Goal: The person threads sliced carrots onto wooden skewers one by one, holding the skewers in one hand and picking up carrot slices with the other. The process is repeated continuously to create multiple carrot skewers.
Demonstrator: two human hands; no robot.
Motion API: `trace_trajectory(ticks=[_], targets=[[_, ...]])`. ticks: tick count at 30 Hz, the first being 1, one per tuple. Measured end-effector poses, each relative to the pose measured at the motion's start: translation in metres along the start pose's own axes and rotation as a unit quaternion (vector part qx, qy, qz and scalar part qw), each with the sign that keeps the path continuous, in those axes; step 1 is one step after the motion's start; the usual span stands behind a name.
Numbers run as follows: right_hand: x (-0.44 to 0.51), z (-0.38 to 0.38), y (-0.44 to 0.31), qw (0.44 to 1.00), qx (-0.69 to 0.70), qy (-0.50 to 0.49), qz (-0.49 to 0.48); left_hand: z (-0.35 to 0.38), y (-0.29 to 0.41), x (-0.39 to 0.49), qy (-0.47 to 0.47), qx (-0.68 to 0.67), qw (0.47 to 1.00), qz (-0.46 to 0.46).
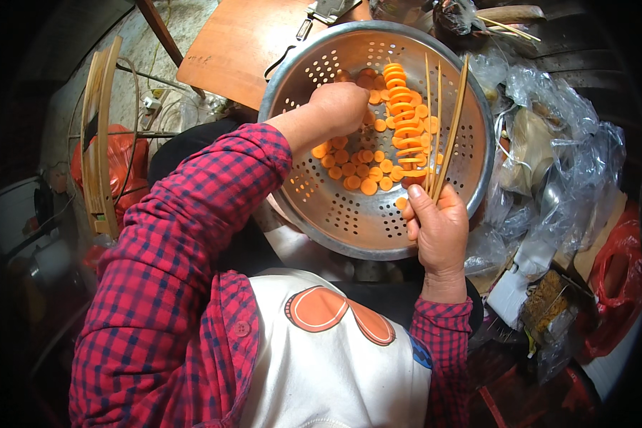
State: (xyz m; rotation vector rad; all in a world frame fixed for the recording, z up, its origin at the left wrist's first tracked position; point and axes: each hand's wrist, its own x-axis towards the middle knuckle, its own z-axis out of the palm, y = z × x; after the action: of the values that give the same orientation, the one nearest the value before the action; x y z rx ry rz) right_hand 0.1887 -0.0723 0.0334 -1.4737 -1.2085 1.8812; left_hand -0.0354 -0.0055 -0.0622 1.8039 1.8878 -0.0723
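A large metal colander [331, 235] stands before me, with many round carrot slices [369, 186] spread over its bottom. In my right hand [441, 227], at the near right rim, are several bare wooden skewers [453, 125]. The same hand has the lower end of a skewered row of carrot slices [404, 120], which leans away from me over the bowl. My left hand [342, 107] reaches over the far left part of the colander, fingers curled down by the loose slices. Its fingertips are hidden, so I cannot tell whether they pinch a slice.
A wooden board [235, 48] lies beyond the colander on the left. Clear plastic bags [572, 155] crowd the right side, with a red plastic bag [620, 267] nearer the edge. Another red bag [120, 160] sits at the left by a curved wooden frame [100, 139].
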Motion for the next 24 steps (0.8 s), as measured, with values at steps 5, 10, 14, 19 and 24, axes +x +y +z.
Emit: trace_trajectory(ticks=[5,10,14,19,24], targets=[[-0.001,0.001,0.0,1.0,-0.008,-0.003,0.008,0.004,0.003,-0.001,0.01,0.029,1.0,0.005],[0.0,0.002,0.0,1.0,-0.011,-0.004,0.006,0.001,0.005,0.0,-0.01,0.041,0.999,-0.017],[0.0,0.003,-0.001,1.0,-0.021,-0.005,0.009,0.001,0.004,-0.001,-0.021,0.023,0.999,-0.014],[0.0,0.002,0.0,1.0,-0.024,-0.008,0.015,-0.014,0.003,0.003,-0.028,-0.113,0.992,-0.045],[0.0,0.002,0.0,0.999,-0.028,-0.011,0.018,-0.038,-0.003,0.006,0.067,-0.526,0.844,-0.076]])
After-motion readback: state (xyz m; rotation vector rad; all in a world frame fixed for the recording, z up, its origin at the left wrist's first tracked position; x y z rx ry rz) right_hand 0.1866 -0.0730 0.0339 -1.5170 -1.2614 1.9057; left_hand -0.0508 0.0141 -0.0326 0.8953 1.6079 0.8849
